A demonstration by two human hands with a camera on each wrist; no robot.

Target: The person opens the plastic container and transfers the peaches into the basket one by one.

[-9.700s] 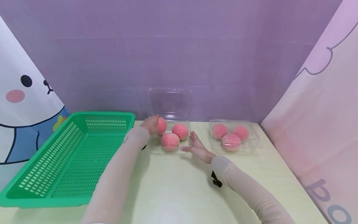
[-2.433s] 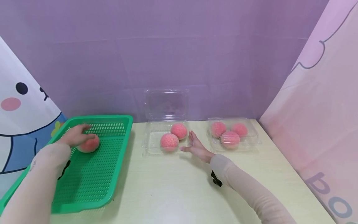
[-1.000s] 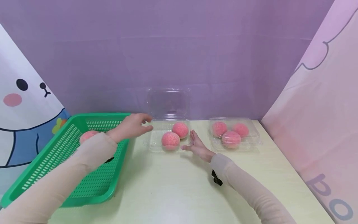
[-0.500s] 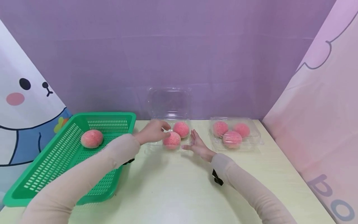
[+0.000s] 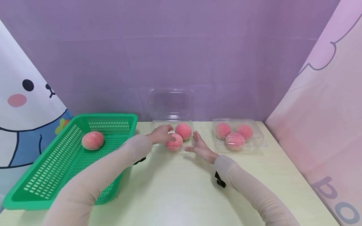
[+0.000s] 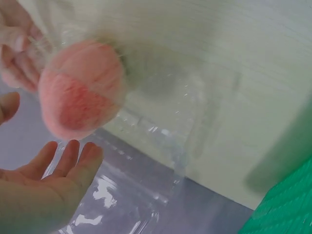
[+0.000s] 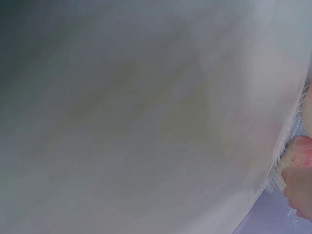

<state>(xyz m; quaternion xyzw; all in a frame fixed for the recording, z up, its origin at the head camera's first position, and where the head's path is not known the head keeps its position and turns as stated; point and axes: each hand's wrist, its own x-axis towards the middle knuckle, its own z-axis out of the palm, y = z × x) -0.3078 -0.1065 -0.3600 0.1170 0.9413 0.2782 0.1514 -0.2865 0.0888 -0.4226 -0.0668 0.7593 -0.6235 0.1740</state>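
Note:
My left hand [image 5: 161, 134] reaches over the open clear plastic clamshell box [image 5: 172, 105], thumb and fingers spread at the front peach [image 5: 174, 143]. In the left wrist view that pink peach [image 6: 80, 87] sits just beyond the left fingertips, and a gap shows between thumb and fingers. Behind it in the box lies a second peach [image 5: 183, 130]. My right hand [image 5: 201, 149] stays at the box's right side, fingers straight and thumb apart. A third peach [image 5: 92, 140] lies in the green basket [image 5: 63, 166]. Sleeve cloth covers most of the right wrist view.
A closed clear clamshell [image 5: 258, 138] with three peaches [image 5: 234, 141] stands at the right on the pale table [image 5: 172, 194]. A purple cloth backdrop [image 5: 181, 56] rises behind, with printed cloths at both sides.
My left hand carried a peach from the open clamshell into the green basket, let it go there, then came back right to the front peach. My right hand has stayed in place.

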